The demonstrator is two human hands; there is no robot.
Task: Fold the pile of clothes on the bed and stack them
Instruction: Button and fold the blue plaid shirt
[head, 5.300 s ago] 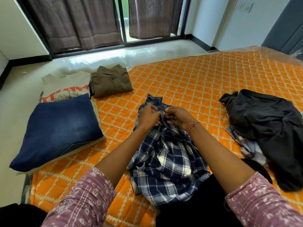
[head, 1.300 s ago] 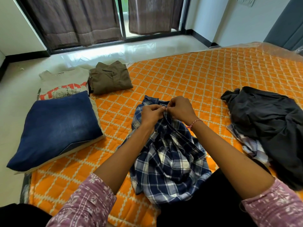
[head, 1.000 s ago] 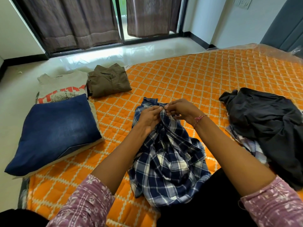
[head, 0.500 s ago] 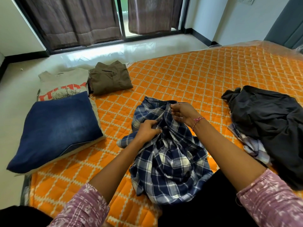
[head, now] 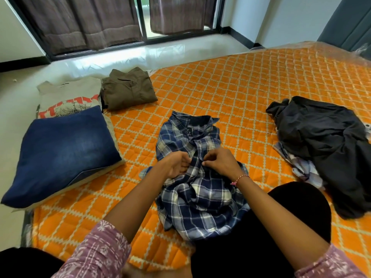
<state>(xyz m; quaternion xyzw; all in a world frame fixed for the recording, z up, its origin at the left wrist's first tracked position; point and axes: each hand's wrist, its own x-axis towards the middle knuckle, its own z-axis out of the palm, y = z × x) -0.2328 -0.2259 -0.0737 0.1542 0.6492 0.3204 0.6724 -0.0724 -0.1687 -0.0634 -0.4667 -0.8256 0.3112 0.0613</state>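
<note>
Between folded jeans (head: 60, 149) and dark pile (head: 329, 145), left hand (head: 176, 164) and right hand (head: 219, 163) pinch plaid shirt (head: 200, 201).

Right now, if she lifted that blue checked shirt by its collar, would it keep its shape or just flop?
It would probably flop: the plaid shirt lies bunched and creased under her left hand and right hand. It looks thin, so likely light. On the quilted orange mattress it would more likely drag and wrinkle than slide.

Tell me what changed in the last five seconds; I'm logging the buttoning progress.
Both hands moved down the plaid shirt from its collar to mid-placket; left hand and right hand pinch it there. Folded jeans, olive shirt and dark pile stayed put.
</note>
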